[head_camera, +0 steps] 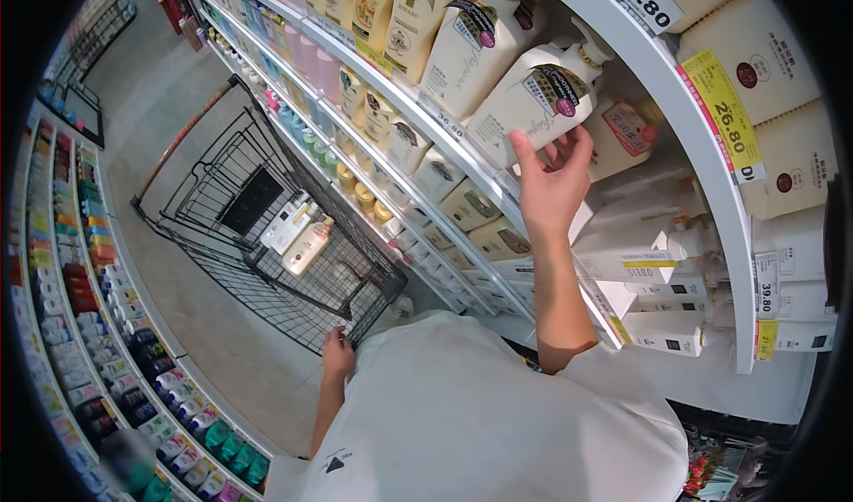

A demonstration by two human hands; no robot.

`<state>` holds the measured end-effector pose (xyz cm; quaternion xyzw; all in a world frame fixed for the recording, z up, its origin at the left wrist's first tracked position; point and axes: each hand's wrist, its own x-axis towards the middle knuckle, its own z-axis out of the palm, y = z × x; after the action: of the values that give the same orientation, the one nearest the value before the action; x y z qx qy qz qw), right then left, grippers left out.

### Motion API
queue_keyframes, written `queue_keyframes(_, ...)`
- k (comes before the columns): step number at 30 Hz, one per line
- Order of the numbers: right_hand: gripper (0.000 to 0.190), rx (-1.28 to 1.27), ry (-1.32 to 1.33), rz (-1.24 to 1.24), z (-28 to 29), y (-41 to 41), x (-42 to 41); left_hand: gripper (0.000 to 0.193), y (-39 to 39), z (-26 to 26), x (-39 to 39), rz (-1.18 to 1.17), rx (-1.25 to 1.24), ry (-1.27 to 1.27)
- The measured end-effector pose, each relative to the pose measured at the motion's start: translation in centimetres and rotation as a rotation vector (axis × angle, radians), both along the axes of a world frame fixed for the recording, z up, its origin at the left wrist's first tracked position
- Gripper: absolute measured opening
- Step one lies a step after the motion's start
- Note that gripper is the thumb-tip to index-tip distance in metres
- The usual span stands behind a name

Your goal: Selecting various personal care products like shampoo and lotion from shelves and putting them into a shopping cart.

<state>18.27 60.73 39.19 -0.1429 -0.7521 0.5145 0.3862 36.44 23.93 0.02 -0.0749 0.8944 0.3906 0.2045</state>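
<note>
On the shelf at the upper right, my right hand (556,179) grips a white pump bottle (533,99) low on its side. The thumb lies on its front and the other fingers curl round the edge, partly out of sight. The bottle has a gold collar and a dark paper tag. A similar white pump bottle (466,52) stands right beside it. Down by my left side, my left hand (338,353) has its fingers bent at the near rim of a black wire shopping cart (220,249). Whether those fingers close on the wire is hidden.
The cart holds a cream-coloured bottle (308,245) and a white boxed item (286,222). A white shelf edge (460,125) with price labels runs below my right hand. White boxes (626,255) lie right of my forearm. Opposite stands another stocked shelf (120,329), across the grey floor (143,89).
</note>
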Motion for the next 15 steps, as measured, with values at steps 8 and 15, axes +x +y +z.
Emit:
queue_keyframes(8, 0.076, 0.025, -0.154, -0.085, -0.1, -0.2, -0.7, 0.031, 0.1, -1.5, 0.1, -0.114, 0.009, -0.054)
queue_keyframes(15, 0.081, -0.001, -0.085, -0.043, -1.4, 0.3, -1.1, 0.033, 0.0, -1.5, -0.3, -0.11, 0.021, -0.145)
